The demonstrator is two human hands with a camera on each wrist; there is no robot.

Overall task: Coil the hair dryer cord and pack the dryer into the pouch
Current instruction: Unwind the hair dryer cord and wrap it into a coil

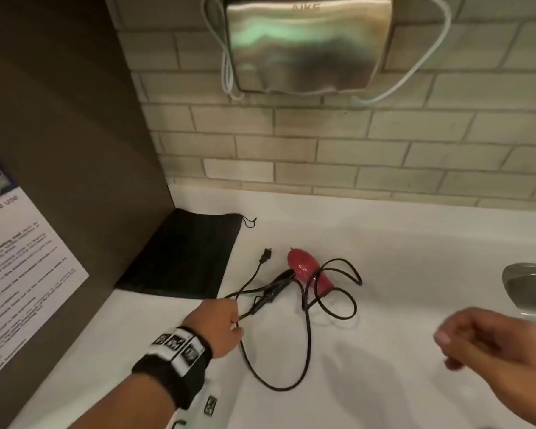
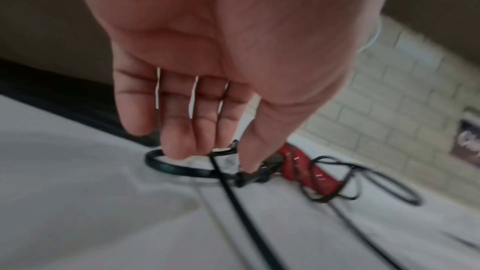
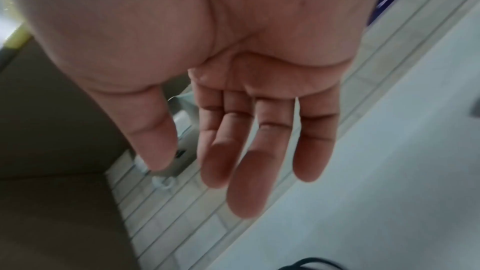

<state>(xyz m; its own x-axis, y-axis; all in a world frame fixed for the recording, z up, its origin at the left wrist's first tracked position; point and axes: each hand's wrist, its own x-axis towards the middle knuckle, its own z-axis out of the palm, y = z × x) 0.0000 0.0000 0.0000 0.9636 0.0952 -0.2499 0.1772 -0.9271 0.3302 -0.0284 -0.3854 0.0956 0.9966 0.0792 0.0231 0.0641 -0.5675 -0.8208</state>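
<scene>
Head view — one dryer (image 1: 309,273), one pouch (image 1: 180,258)

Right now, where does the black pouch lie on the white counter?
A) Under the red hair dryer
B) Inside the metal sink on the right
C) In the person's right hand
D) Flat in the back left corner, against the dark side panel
D: the head view shows the pouch lying flat in the corner by the dark side panel, apart from the hair dryer, while the right hand holds nothing.
</scene>
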